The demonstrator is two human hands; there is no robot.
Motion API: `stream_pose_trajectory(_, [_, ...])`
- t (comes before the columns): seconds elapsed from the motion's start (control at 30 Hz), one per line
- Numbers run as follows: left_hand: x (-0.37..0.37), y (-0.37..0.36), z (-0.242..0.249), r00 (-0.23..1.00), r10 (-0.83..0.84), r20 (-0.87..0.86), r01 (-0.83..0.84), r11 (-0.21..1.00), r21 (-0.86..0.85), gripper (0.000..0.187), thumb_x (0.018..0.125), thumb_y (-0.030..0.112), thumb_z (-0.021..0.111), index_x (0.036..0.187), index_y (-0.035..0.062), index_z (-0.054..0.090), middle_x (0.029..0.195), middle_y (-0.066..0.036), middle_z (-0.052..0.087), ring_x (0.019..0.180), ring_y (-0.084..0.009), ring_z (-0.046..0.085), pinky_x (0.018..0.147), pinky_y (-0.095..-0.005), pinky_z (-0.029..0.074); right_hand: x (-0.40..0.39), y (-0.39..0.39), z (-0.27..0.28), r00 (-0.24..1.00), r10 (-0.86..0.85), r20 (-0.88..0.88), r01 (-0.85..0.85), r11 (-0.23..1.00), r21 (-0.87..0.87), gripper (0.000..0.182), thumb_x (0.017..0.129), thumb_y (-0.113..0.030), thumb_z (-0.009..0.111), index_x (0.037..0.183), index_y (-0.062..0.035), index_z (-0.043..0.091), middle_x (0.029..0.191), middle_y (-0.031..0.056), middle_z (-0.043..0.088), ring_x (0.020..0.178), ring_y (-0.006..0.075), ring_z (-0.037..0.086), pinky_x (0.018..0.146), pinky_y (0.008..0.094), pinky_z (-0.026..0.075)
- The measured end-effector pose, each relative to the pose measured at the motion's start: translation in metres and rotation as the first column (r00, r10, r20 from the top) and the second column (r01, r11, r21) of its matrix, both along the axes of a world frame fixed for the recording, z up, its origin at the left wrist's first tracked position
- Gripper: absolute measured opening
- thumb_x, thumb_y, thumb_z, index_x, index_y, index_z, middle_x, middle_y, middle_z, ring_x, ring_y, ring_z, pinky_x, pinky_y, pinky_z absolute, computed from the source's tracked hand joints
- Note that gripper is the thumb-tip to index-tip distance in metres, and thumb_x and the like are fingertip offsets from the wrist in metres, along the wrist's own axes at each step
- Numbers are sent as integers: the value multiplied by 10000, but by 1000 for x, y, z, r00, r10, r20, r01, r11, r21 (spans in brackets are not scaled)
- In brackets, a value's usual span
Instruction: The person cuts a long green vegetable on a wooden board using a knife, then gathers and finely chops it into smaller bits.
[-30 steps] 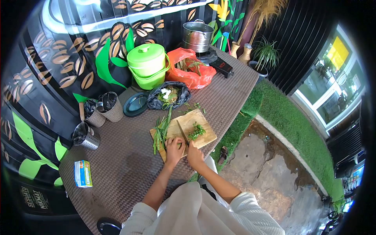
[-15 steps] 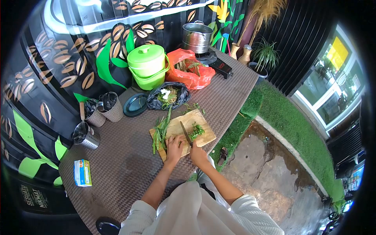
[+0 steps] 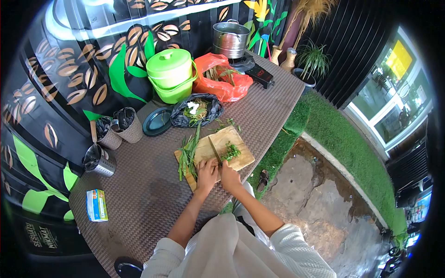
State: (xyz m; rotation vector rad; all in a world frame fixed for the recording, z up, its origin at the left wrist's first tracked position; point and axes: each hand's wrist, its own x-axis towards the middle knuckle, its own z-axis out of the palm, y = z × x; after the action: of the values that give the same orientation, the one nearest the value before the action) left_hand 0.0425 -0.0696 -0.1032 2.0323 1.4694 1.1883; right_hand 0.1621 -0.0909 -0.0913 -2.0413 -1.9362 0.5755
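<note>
On a wooden cutting board [image 3: 229, 136] my right hand [image 3: 229, 177] grips the handle of a knife [image 3: 214, 149], its blade pointing away from me and to the left. Close beside it, my left hand [image 3: 206, 174] presses down with bent fingers on green stalks that it mostly covers. Chopped greens [image 3: 231, 151] lie in a small pile right of the blade. Long uncut green stalks [image 3: 187, 159] stretch along the board's left side, with tips past its far edge.
Behind the board are a black plastic bag [image 3: 212, 111] of scraps, a dark plate [image 3: 157, 122], a lime-green lidded bucket [image 3: 170, 76] and a red bag [image 3: 232, 88]. A steel pot [image 3: 230, 41] stands on a burner. Utensil holders [image 3: 130, 129] and a small packet [image 3: 97, 205] are left.
My right hand and the knife have shifted left, closer to my left hand. My left hand stays nearly in place on the stalks. The view has tilted slightly.
</note>
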Motion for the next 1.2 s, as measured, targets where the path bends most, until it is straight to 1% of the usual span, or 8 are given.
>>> stream_pose_trajectory(0.17, [-2,3,-7,998,24,58,-25,999,23,279,764,32,677,1038,42,625,856,-99,674,923,-292,551,826,-395,428,-7,-18,3,999,-48,10,48,999,-22,371,919,-157,459,1229,8,338,772,257,652,716,417,666,618,517,534])
stream_pose_trajectory(0.3, [-6,4,-2,983,-30,182,46,995,-87,334,763,35,689,1086,58,608,897,-118,651,973,-325,527,861,-427,416,-1,-2,7,999,12,45,-11,1000,-21,339,887,-108,468,1182,14,353,815,272,658,749,386,682,611,461,560])
stream_pose_trajectory(0.47, [-4,3,5,973,50,227,-37,998,-59,288,741,-16,700,1015,33,625,818,-83,694,871,-267,596,822,-369,441,-14,-15,12,999,-20,42,20,1000,-2,335,881,-102,475,1173,15,361,791,258,659,743,390,680,614,467,558])
stream_pose_trajectory(0.8, [-5,2,5,988,9,152,-13,1000,23,252,762,-4,681,1003,20,610,824,-119,658,854,-279,623,759,-374,472,-19,-19,24,999,-44,-12,43,997,-68,310,861,-79,511,1121,5,364,810,252,651,780,404,668,650,466,554])
stream_pose_trajectory(0.9, [-2,0,6,968,38,249,-21,997,-68,236,763,0,674,989,9,610,848,-131,645,817,-283,631,735,-371,484,-18,-13,13,997,-36,63,40,997,-69,294,866,-82,510,1106,3,362,812,249,652,785,409,666,661,469,552])
stream_pose_trajectory(1.0, [-4,-2,2,983,45,180,-34,998,-60,233,755,-10,680,978,5,616,886,-140,635,811,-288,642,736,-366,493,-8,2,17,1000,4,-22,-6,998,-62,294,868,-77,499,1118,-5,361,851,281,652,820,406,668,686,465,554])
stream_pose_trajectory(1.13, [-6,-1,1,961,73,266,-51,995,-88,255,752,-19,686,997,0,618,915,-140,635,842,-275,661,760,-351,501,-22,-17,17,998,-59,-31,58,997,-54,340,917,-159,459,1182,25,352,811,287,641,769,441,651,658,517,529])
stream_pose_trajectory(1.2, [-5,0,2,945,80,317,-46,993,-112,258,759,-22,680,1008,-3,613,925,-140,633,845,-274,664,762,-359,502,-25,-17,14,998,-39,45,43,996,-79,400,850,-70,526,1195,25,348,825,269,649,804,400,673,649,465,558])
